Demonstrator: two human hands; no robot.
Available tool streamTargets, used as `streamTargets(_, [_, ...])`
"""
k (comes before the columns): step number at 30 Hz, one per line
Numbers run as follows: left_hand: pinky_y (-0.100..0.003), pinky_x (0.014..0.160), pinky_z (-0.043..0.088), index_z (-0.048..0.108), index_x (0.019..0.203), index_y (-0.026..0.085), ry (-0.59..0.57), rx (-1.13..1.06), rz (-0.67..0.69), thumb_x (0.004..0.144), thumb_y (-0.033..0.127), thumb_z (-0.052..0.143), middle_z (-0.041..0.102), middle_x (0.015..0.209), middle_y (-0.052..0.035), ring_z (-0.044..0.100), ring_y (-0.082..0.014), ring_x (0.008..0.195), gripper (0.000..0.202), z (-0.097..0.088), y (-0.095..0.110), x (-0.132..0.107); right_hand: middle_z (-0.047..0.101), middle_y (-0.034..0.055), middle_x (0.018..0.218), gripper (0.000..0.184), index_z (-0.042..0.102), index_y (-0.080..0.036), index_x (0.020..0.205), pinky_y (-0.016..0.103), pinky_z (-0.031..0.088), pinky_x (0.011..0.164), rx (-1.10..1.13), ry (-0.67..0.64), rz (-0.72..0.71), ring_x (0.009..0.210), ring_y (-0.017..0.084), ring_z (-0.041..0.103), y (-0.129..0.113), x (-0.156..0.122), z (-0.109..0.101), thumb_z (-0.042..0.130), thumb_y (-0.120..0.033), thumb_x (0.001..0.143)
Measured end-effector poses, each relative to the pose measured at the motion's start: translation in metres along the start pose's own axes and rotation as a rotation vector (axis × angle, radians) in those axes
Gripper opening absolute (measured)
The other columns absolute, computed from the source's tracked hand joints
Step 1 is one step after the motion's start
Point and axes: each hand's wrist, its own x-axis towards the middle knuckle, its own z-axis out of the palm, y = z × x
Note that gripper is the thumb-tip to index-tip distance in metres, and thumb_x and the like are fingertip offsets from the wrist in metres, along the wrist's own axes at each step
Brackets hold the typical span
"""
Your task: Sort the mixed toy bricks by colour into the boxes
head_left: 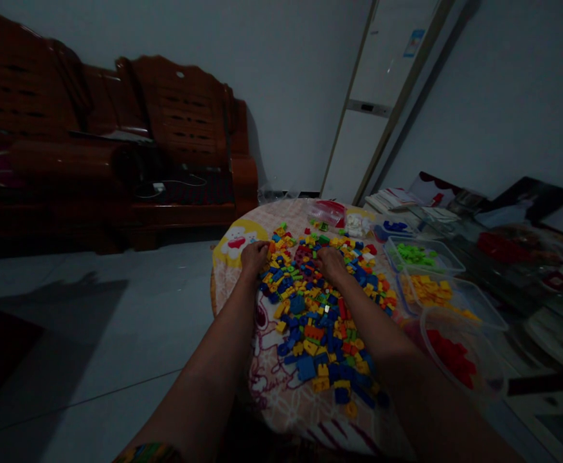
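Many toy building bricks (310, 332) in blue, yellow, orange, red and green lie heaped across a cloth-covered table (281, 386). At the pile's far left edge is my left hand (255, 258), its fingers curled together beside orange and yellow bricks. My right hand (332, 263) reaches into the far middle of the heap with bent, closed fingers, close to some dark red bricks (303, 255). The fingertips of both hands are too dark and small to show what they hold.
Along the right stand clear tubs of green bricks (415, 254), yellow bricks (428, 290) and red bricks (452, 360). White pieces (357, 225) and a tray of blue bricks (394, 226) sit at the back. A wooden sofa (180, 128) stands far left.
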Motion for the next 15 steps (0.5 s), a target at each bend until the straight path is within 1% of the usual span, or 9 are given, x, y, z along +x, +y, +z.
streamTargets(3, [-0.029,0.095,0.048,0.074,0.118,0.021,0.005,0.002,0.011,0.09,0.026,0.049,0.073,0.12,-0.0058,0.066,-0.0224,0.112,0.038,-0.001,0.001,-0.002,0.075,0.0165,0.098,0.014,0.076,-0.013,0.089,0.033,0.045,0.089,0.057,0.005,-0.024,0.101,0.026,0.066,0.001,0.0,0.0,0.063,-0.01,0.085])
streamTargets(6, [-0.029,0.094,0.049,0.074,0.118,0.02,0.003,0.01,0.011,0.09,0.026,0.049,0.073,0.119,-0.0063,0.066,-0.0229,0.112,0.038,-0.003,0.003,-0.004,0.077,0.0119,0.095,0.017,0.077,-0.015,0.088,0.029,0.047,0.085,0.148,0.04,-0.019,0.096,0.023,0.069,0.002,0.0,-0.002,0.065,-0.008,0.08])
streamTargets(10, [-0.031,0.094,0.049,0.074,0.118,0.021,-0.003,0.022,-0.007,0.09,0.025,0.049,0.073,0.118,-0.0068,0.066,-0.0237,0.111,0.038,-0.004,0.004,-0.003,0.078,0.0049,0.096,0.02,0.078,-0.019,0.094,0.027,0.051,0.082,0.287,0.116,-0.004,0.091,0.02,0.071,0.005,-0.004,-0.017,0.062,-0.013,0.083])
streamTargets(12, [-0.03,0.095,0.049,0.074,0.119,0.022,0.004,0.011,-0.007,0.089,0.024,0.049,0.073,0.12,-0.0056,0.066,-0.0231,0.111,0.039,-0.003,0.003,-0.003,0.078,0.003,0.092,0.019,0.078,-0.02,0.091,0.029,0.052,0.079,0.424,0.191,-0.005,0.086,0.02,0.071,0.008,-0.013,-0.026,0.062,-0.016,0.082])
streamTargets(15, [-0.031,0.096,0.048,0.073,0.119,0.023,0.015,0.002,0.0,0.089,0.025,0.049,0.073,0.12,-0.0052,0.066,-0.023,0.112,0.04,-0.002,0.002,-0.003,0.078,0.0018,0.081,0.015,0.079,-0.022,0.08,0.032,0.053,0.076,0.688,0.321,-0.016,0.079,0.022,0.071,0.013,-0.037,-0.039,0.065,-0.019,0.076])
